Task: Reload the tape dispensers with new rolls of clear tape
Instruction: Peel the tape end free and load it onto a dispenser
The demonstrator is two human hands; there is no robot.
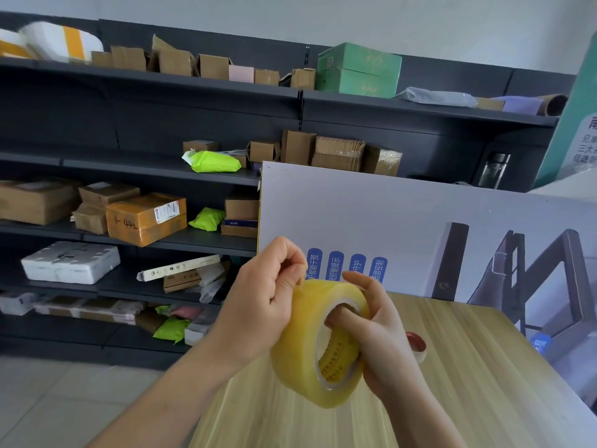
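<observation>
A thick roll of clear, yellowish tape (300, 344) is held up above the wooden table (468, 367). My right hand (378, 334) grips the roll, with fingers curled into its cardboard core and the thumb over the top edge. My left hand (268, 302) pinches at the roll's outer surface near the top, thumb and fingertips together on the tape. Behind my right hand a red, round part (416, 342) lies on the table, mostly hidden; I cannot tell whether it belongs to a dispenser.
A large white printed board (420, 221) stands upright along the table's far edge. Dark shelves (145, 118) to the left hold several cardboard boxes, green packets and a white foam box. Tiled floor (64, 399) lies at the lower left.
</observation>
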